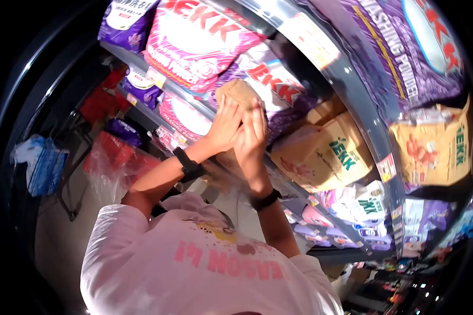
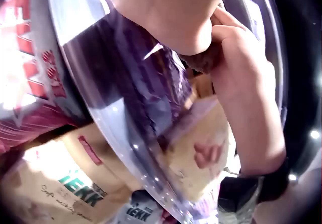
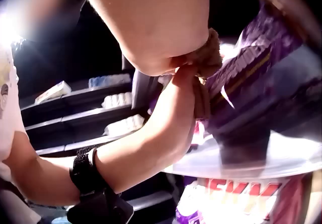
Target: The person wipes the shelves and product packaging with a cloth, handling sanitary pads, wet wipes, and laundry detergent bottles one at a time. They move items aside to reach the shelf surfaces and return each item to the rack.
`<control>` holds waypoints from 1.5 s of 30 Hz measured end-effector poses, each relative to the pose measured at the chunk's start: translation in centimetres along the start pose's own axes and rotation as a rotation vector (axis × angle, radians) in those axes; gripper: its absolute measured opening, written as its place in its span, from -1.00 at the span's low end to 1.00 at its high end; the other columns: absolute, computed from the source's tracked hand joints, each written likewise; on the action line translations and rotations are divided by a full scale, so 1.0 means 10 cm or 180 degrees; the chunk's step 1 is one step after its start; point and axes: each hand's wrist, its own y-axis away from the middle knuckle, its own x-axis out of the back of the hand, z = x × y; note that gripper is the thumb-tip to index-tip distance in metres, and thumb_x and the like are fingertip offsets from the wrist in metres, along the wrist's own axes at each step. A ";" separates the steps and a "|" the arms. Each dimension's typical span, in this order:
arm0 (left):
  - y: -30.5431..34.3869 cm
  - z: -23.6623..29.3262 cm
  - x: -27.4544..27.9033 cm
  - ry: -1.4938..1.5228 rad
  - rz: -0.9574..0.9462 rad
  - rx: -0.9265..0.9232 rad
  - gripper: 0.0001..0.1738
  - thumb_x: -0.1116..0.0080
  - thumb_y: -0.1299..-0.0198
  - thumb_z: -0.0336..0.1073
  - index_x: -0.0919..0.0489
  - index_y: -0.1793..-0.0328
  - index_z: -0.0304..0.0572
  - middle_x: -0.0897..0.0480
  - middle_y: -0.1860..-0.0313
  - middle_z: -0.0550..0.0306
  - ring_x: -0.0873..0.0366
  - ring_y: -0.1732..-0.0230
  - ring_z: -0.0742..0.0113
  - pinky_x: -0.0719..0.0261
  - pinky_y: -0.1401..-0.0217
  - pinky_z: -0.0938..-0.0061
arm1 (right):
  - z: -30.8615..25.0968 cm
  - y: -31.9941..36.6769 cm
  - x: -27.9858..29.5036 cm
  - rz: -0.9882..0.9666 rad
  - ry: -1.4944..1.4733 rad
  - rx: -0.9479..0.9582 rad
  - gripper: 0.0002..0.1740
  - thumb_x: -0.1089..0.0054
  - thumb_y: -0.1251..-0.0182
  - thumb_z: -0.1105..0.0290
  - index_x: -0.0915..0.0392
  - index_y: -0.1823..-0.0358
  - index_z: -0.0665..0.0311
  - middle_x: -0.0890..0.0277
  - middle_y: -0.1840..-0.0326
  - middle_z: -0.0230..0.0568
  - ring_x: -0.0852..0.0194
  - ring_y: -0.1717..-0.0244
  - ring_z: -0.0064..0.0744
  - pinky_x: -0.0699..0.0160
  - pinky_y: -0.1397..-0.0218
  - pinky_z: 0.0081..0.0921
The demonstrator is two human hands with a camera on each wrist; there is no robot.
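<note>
A bunched brown cloth (image 1: 237, 92) is held by both hands, close together, before a purple-and-white powder bag (image 1: 278, 84) on the shelf. The left hand (image 1: 226, 124) grips its near side, fingers extended over it. Beside it, touching, the right hand (image 1: 253, 131) grips the cloth, its fingers bent. In the left wrist view the right hand (image 2: 246, 73) has curled fingers at the dark brown cloth (image 2: 201, 62). In the right wrist view the left hand (image 3: 163, 118) meets the cloth (image 3: 207, 58) under the right hand (image 3: 156, 22). The palms and some fingertips are hidden.
A curved shelf edge (image 1: 352, 100) with price tags runs right of the hands. Pink powder bags (image 1: 194, 42) stand above left, tan bags (image 1: 326, 152) to the right. Lower left are a red bag under clear plastic (image 1: 115, 157) and a blue-and-white package (image 1: 42, 163).
</note>
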 end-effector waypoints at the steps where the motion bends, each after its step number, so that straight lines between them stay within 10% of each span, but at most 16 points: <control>1: 0.00 0.17 -0.07 0.0264 -0.0452 -0.0001 -0.42 0.00 -0.10 -0.18 -0.30 -0.18 -0.47 -0.21 -0.22 -0.38 -0.05 -0.35 -0.35 0.14 -0.41 -0.21 | 0.00 0.13 0.20 -0.0105 0.0285 -0.0385 -0.61 0.17 -0.21 0.55 -0.39 -0.07 0.51 -0.15 -0.32 0.25 -0.18 -0.29 0.22 -0.20 -0.32 -0.12; 10: -0.32 1.68 -0.75 -0.0414 -0.0525 -0.1345 -0.55 -0.02 -0.06 -0.12 -0.50 -0.12 0.04 -0.34 -0.33 0.13 -0.13 -0.43 0.18 0.00 -0.36 0.05 | 0.52 1.04 1.46 0.0655 0.1662 -0.1535 -0.54 0.12 -0.31 0.33 -0.33 -0.20 0.40 -0.21 -0.30 0.13 -0.15 -0.32 0.15 -0.15 -0.34 -0.05; 21: 0.19 1.68 -0.92 -0.0708 -0.0936 -0.1201 -0.44 0.00 -0.14 -0.18 -0.37 -0.31 -0.08 -0.27 -0.39 0.10 -0.16 -0.41 0.21 -0.07 -0.37 0.16 | 0.52 1.52 1.54 -0.0300 0.1682 -0.1857 -0.42 0.17 -0.30 0.16 -0.22 -0.31 0.26 -0.07 -0.41 0.01 0.07 -0.42 0.20 -0.01 -0.35 0.09; 27: -0.74 2.10 -0.99 -0.0334 -0.0759 -0.1241 -0.37 0.09 -0.19 -0.21 -0.19 -0.43 -0.04 -0.13 -0.45 -0.01 -0.03 -0.46 0.04 0.01 -0.39 -0.01 | 0.96 0.79 1.99 0.0460 0.1984 -0.1641 -0.37 -0.02 -0.11 0.41 -0.21 -0.28 0.34 -0.16 -0.32 0.15 0.05 -0.39 0.25 -0.05 -0.34 -0.03; 34: -0.19 2.02 -1.03 -0.0817 -0.1048 -0.1437 -0.36 0.07 -0.19 -0.14 -0.20 -0.43 0.01 -0.14 -0.45 0.02 -0.04 -0.45 -0.01 0.00 -0.37 -0.03 | 0.66 1.40 1.72 0.0791 0.1391 -0.1840 -0.38 -0.02 -0.15 0.48 -0.18 -0.30 0.37 0.05 -0.43 0.17 0.13 -0.41 0.30 0.05 -0.41 -0.01; 37: 0.23 1.88 -1.18 -0.0551 -0.1108 -0.1523 -0.39 0.05 -0.19 -0.19 -0.23 -0.42 0.04 -0.16 -0.45 0.06 -0.05 -0.45 0.04 -0.13 -0.31 -0.02 | 0.65 1.88 1.47 0.0626 0.1268 -0.2059 -0.36 0.02 -0.21 0.42 -0.09 -0.34 0.42 0.11 -0.42 0.28 0.15 -0.42 0.30 0.05 -0.42 -0.03; 39: 0.18 1.93 -1.17 -0.0760 -0.1260 -0.1887 -0.36 0.01 -0.16 -0.23 -0.23 -0.43 0.15 -0.18 -0.45 0.18 -0.05 -0.47 0.17 -0.50 0.15 0.40 | 0.62 2.00 1.52 0.0288 0.0846 -0.2679 -0.36 0.15 -0.34 0.33 0.02 -0.36 0.53 0.16 -0.39 0.44 0.23 -0.43 0.32 0.10 -0.42 -0.04; 41: -0.02 2.05 -1.11 -0.1205 -0.1404 -0.2215 -0.33 -0.01 -0.13 -0.24 -0.22 -0.43 0.16 -0.18 -0.45 0.24 -0.05 -0.47 0.22 -0.45 0.36 0.54 | 0.62 1.91 1.62 0.0530 0.0784 -0.2610 -0.36 0.20 -0.36 0.32 0.07 -0.38 0.51 0.17 -0.39 0.46 0.24 -0.43 0.34 0.15 -0.43 -0.03; 45: -0.31 2.15 -1.06 -0.0779 -0.0987 -0.1990 -0.34 -0.01 -0.14 -0.19 -0.22 -0.43 0.16 -0.17 -0.46 0.22 -0.10 -0.45 0.17 -0.42 0.25 0.48 | 0.65 1.47 1.79 0.0771 0.1093 -0.2212 -0.36 0.12 -0.29 0.43 0.03 -0.38 0.46 0.19 -0.41 0.43 0.29 -0.45 0.33 0.19 -0.44 0.00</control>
